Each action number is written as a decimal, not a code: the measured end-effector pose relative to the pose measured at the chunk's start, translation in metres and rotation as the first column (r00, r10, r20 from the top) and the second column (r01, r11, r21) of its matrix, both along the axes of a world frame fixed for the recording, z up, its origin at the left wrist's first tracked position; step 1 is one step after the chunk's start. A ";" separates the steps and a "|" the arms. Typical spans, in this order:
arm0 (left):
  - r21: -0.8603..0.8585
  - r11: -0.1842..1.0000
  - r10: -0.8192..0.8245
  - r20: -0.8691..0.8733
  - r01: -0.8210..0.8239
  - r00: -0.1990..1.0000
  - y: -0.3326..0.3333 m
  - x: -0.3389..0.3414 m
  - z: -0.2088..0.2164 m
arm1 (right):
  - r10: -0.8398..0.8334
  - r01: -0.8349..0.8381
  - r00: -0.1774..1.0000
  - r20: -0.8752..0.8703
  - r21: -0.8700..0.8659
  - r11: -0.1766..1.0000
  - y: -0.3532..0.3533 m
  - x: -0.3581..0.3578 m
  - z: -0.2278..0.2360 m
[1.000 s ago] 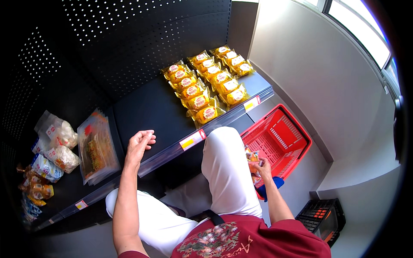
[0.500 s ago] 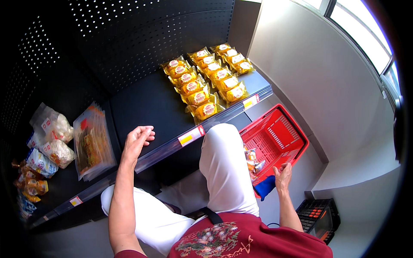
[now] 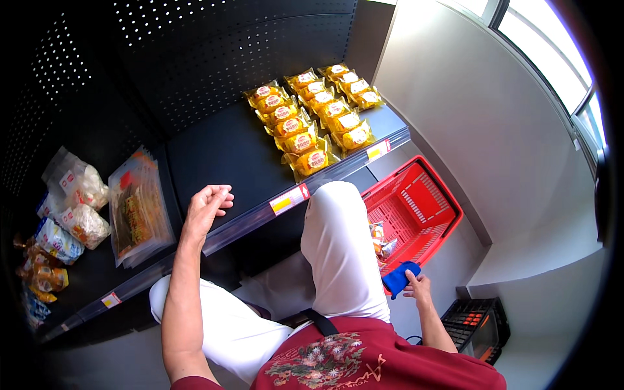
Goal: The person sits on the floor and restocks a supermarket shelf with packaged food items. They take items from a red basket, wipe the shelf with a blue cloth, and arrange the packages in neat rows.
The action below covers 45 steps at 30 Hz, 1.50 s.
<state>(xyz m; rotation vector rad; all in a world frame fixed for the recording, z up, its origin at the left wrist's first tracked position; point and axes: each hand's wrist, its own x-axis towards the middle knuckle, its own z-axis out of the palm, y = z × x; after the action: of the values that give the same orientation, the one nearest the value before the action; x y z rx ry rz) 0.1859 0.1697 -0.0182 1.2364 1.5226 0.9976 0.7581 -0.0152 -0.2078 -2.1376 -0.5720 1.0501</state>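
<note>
My left hand [image 3: 211, 203] hovers at the front edge of the black shelf [image 3: 211, 153], its fingers loosely bent and a little apart, holding nothing. By the near rim of the red shopping basket [image 3: 416, 166], my right hand [image 3: 419, 286] pinches the right end of a blue cloth [image 3: 398, 278]. Inside the basket lie a few small packets [image 3: 385, 244], partly hidden by my knee. Rows of yellow-wrapped snack packs [image 3: 312, 160] stand on the shelf's right part.
Flat clear packages [image 3: 140, 211] lie left on the shelf, beside bagged white food [image 3: 88, 224] and other packets [image 3: 49, 273]. A black crate [image 3: 474, 325] stands on the floor at the right, near the pale wall [image 3: 520, 149]. Price tags [image 3: 289, 199] line the shelf edge.
My right hand has moved down and slightly left, and now has the blue cloth's right end between its fingers. The cloth sits a little higher. My left hand has barely moved.
</note>
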 end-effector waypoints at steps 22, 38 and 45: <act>-0.023 0.999 0.024 -0.017 -0.024 1.000 0.004 0.001 -0.003 | 0.120 -0.142 0.990 0.079 0.644 0.751 0.183 -0.085 0.121; -0.052 0.998 0.040 -0.083 -0.044 0.996 0.005 0.005 0.003 | 0.306 -0.106 0.936 -0.172 0.692 0.714 0.307 -0.129 0.113; -0.060 0.998 0.024 -0.066 -0.028 0.998 0.007 0.002 0.003 | 0.200 -0.199 0.977 0.068 0.616 0.762 0.374 -0.052 0.126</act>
<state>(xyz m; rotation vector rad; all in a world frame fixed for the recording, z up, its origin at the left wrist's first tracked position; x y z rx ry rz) 0.1880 0.1764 -0.0156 1.2200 1.6116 0.9289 0.7066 0.3585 -0.0814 -1.5080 -1.0091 0.8148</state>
